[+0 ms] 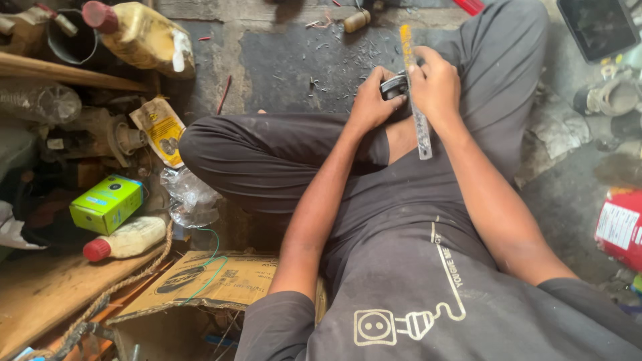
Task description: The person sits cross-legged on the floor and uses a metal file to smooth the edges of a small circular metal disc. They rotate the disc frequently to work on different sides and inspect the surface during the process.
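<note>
Up by the knees, both hands are closed: left hand (370, 100) gripping a dark metal part (394, 85), right hand (436, 83) a hacksaw blade (414, 93).

Bare floor (294, 63) ahead open, bottles (144, 33) and boxes (107, 204) (left side) crowding

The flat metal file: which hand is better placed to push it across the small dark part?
Probably the right hand: it already grips the flat metal file laid over the small dark part. The left hand holds that part steady on the knee.

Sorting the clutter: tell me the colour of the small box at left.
Bright green box with a blue label patch, seen in the head view.
</note>
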